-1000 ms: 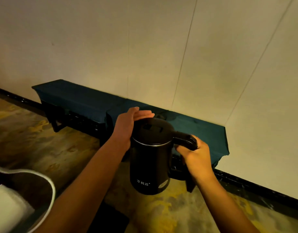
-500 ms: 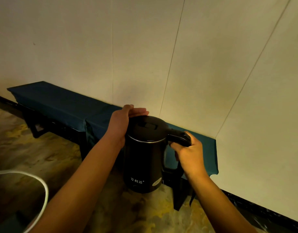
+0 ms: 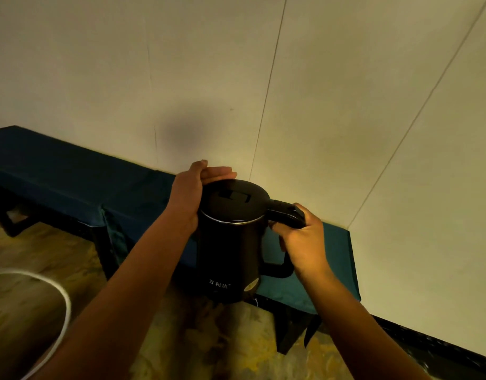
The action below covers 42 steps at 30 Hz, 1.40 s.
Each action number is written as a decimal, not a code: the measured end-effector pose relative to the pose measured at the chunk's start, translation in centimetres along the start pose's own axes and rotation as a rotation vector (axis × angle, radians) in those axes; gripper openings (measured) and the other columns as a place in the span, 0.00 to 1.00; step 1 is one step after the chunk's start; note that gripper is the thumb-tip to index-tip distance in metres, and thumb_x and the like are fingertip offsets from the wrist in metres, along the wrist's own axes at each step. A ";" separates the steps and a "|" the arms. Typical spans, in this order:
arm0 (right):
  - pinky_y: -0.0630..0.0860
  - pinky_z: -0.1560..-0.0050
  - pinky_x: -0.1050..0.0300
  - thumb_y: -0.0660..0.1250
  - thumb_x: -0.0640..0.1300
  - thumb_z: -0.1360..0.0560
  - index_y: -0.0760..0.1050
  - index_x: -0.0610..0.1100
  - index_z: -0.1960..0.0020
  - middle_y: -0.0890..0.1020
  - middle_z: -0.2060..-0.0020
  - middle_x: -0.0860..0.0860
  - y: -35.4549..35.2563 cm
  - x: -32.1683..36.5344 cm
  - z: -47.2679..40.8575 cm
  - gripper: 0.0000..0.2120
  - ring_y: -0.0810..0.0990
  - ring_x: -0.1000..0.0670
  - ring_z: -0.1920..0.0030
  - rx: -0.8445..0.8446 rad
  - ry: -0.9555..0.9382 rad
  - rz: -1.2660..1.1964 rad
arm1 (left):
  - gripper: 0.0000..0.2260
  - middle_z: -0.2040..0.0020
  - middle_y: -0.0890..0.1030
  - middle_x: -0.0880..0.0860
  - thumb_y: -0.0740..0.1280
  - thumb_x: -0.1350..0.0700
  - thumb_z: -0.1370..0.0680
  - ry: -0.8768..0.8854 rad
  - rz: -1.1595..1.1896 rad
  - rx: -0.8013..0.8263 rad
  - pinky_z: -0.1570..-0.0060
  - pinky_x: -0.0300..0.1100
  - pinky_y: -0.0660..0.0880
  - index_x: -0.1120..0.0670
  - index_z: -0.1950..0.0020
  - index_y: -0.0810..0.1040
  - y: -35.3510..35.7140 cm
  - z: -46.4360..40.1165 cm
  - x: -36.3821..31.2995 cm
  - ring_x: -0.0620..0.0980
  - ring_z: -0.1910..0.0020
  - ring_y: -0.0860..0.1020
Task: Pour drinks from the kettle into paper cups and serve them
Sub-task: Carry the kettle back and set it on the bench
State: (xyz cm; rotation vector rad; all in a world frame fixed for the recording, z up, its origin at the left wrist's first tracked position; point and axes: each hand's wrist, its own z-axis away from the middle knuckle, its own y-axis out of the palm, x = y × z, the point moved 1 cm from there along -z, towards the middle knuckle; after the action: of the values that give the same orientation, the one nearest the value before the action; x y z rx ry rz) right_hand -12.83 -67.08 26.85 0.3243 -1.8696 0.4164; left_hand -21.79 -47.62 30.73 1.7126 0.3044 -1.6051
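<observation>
A black electric kettle [image 3: 231, 248] with its lid closed and white lettering near its base hangs upright in the air in front of me. My right hand [image 3: 302, 242] is wrapped around its black handle at the right. My left hand [image 3: 189, 193] lies flat against the kettle's upper left side, fingers reaching round behind the lid. No paper cups are in view.
A low, long bench covered in dark blue cloth [image 3: 71, 176] runs along the pale panelled wall [image 3: 318, 91] just behind the kettle. A white cable [image 3: 59, 292] curves over the patterned floor at the lower left. A dark skirting strip runs along the wall's foot at the right.
The view has swung to the right and closer to the bench. The kettle stays in both hands in the same grip; the white object at the lower left has left the view.
</observation>
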 end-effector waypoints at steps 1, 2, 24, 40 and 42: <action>0.71 0.70 0.63 0.71 0.27 0.29 0.79 0.38 0.59 0.77 0.73 0.53 0.3 -0.4 -1.2 0.07 0.74 0.56 0.72 0.001 0.004 0.000 | 0.22 0.50 0.87 0.58 0.55 0.49 0.17 0.000 0.005 -0.002 0.37 0.53 0.76 0.60 0.48 0.85 0.1 -1.3 -0.1 0.56 0.47 0.84; 0.71 0.70 0.64 0.71 0.27 0.29 0.79 0.38 0.58 0.77 0.73 0.53 0.6 -0.7 -2.3 0.07 0.74 0.56 0.73 0.002 0.009 0.004 | 0.22 0.50 0.87 0.58 0.55 0.50 0.17 0.001 0.006 -0.001 0.37 0.53 0.76 0.60 0.48 0.85 0.1 -2.5 -0.2 0.56 0.47 0.84; 0.80 0.59 0.52 0.71 0.27 0.30 0.80 0.33 0.54 0.83 0.61 0.36 13.8 -8.1 -22.3 0.06 0.82 0.45 0.63 0.052 -0.029 0.068 | 0.21 0.48 0.86 0.58 0.59 0.46 0.18 -0.037 0.032 -0.069 0.39 0.53 0.78 0.59 0.47 0.85 -6.6 -24.9 -1.9 0.57 0.47 0.84; 0.72 0.67 0.67 0.70 0.32 0.27 0.78 0.39 0.53 0.81 0.63 0.48 24.6 -16.3 -27.6 0.05 0.77 0.56 0.64 -0.417 0.234 0.255 | 0.25 0.46 0.86 0.55 0.51 0.46 0.16 -0.147 -0.120 0.161 0.31 0.57 0.69 0.54 0.48 0.86 -13.6 -41.1 3.0 0.54 0.41 0.82; 0.72 0.67 0.67 0.70 0.32 0.27 0.78 0.41 0.55 0.80 0.65 0.51 24.7 -18.2 -28.3 0.06 0.77 0.57 0.64 -0.410 0.255 0.280 | 0.24 0.46 0.86 0.56 0.52 0.47 0.16 -0.183 -0.085 0.169 0.32 0.58 0.70 0.55 0.48 0.86 -13.7 -42.8 4.5 0.55 0.41 0.82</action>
State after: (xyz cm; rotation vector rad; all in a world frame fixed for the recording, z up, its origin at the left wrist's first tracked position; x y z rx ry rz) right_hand 6.77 -32.12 15.05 -0.2585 -1.7015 0.2381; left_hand 2.49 -11.60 18.52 1.6795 0.1567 -1.8814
